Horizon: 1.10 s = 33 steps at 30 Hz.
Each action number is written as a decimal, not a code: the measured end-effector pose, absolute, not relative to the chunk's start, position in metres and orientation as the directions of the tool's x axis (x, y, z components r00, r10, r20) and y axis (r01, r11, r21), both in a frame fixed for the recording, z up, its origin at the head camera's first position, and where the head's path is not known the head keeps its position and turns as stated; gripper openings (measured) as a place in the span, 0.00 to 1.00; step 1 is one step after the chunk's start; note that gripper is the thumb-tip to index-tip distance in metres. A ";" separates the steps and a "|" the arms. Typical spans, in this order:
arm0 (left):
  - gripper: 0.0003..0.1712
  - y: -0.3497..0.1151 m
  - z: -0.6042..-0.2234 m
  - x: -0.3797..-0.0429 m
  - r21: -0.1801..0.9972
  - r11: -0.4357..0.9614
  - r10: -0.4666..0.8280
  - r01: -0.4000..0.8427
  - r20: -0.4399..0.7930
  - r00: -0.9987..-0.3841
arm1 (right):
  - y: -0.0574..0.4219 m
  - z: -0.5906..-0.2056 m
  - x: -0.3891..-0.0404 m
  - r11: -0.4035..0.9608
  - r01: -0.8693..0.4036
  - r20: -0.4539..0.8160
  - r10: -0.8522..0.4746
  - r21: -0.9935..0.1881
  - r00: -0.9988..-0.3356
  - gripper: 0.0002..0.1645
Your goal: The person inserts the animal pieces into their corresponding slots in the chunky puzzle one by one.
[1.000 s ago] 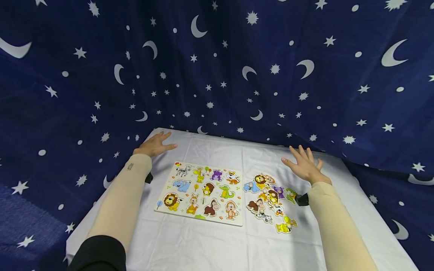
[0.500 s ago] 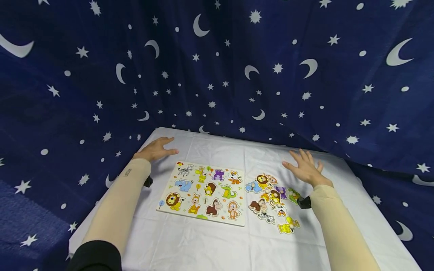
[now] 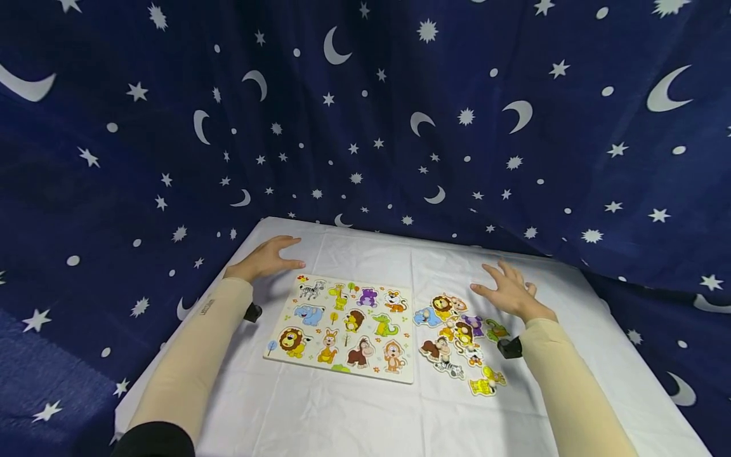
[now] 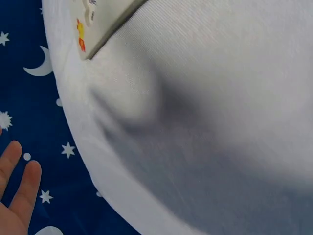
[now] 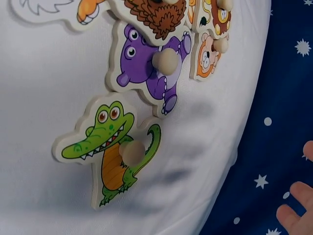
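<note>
A wooden animal puzzle board [image 3: 337,368] lies flat on the white-covered table, printed with pictures of animals. To its right is a loose pile of knobbed puzzle pieces, some overlapping: a crocodile piece [image 5: 117,152], a purple hippo piece [image 5: 146,63], a giraffe piece [image 3: 485,382], a gorilla piece [image 3: 434,348] and several others. My left hand [image 3: 265,257] hovers past the board's far left corner, thumb and fingers apart, holding nothing. Beyond the pieces my right hand [image 3: 512,292] hangs in the air with fingers spread and slightly bent, nearest the crocodile piece, touching nothing.
A white cloth [image 3: 342,419] covers the table, with light creases. Dark blue curtain [image 3: 365,127] with moons and stars hangs behind and at both sides. A small black wrist camera [image 3: 510,347] sits under the right wrist, low over the pieces.
Both hands have come slightly nearer and lower, and the fingers bend a little more than before. Board and pieces stay in place; the head view has shifted slightly.
</note>
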State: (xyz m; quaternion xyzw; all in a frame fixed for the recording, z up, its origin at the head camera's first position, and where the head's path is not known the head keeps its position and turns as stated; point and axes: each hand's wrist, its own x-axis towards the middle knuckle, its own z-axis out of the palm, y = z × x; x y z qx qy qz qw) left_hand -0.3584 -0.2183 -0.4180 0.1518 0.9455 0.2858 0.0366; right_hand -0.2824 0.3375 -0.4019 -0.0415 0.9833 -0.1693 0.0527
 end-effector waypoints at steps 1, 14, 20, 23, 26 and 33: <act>0.50 -0.218 -0.419 -0.358 0.552 0.789 0.312 0.271 0.022 -0.950 | 0.337 -0.403 -0.282 0.938 -0.066 -0.091 -0.102 -0.339 -0.991 0.53; 0.51 -0.211 -0.427 -0.353 0.579 0.756 0.377 0.306 -0.003 -0.926 | 0.331 -0.414 -0.282 0.922 -0.095 -0.113 -0.148 -0.376 -0.983 0.51; 0.51 -0.208 -0.435 -0.351 0.608 0.734 0.403 0.303 -0.030 -0.915 | 0.328 -0.419 -0.283 0.912 -0.112 -0.096 -0.162 -0.395 -0.982 0.48; 0.51 -0.209 -0.440 -0.350 0.607 0.726 0.425 0.325 -0.024 -0.905 | 0.325 -0.421 -0.285 0.910 -0.131 -0.079 -0.176 -0.394 -0.981 0.46; 0.51 -0.210 -0.444 -0.348 0.610 0.719 0.441 0.333 -0.030 -0.897 | 0.322 -0.423 -0.286 0.901 -0.136 -0.074 -0.182 -0.411 -0.981 0.42; 0.53 -0.211 -0.452 -0.343 0.613 0.721 0.459 0.322 -0.075 -0.885 | 0.316 -0.428 -0.287 0.879 -0.143 -0.073 -0.196 -0.455 -0.978 0.33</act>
